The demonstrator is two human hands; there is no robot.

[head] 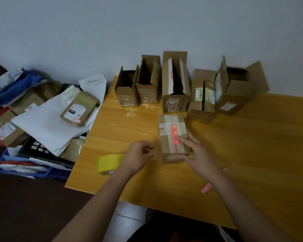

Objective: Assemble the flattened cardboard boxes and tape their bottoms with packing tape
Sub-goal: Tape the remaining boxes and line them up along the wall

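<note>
A small cardboard box (pixel 171 137) with a red label and clear tape lies on the yellow wooden table (pixel 252 145) in front of me. My right hand (pixel 196 154) rests on its near right side, with straight fingers pressing on the red label. My left hand (pixel 138 156) hovers just left of the box with curled fingers, pinching what looks like a thin strip of clear tape (pixel 157 149) that runs to the box. A yellow tape roll (pixel 108 163) lies on the table behind my left wrist.
Several assembled open boxes (pixel 175 84) stand in a row against the wall at the back. Two pink scraps (pixel 206 188) lie right of my right forearm. Left of the table edge, crates (pixel 42 172) hold mailers, parcels and flat cardboard.
</note>
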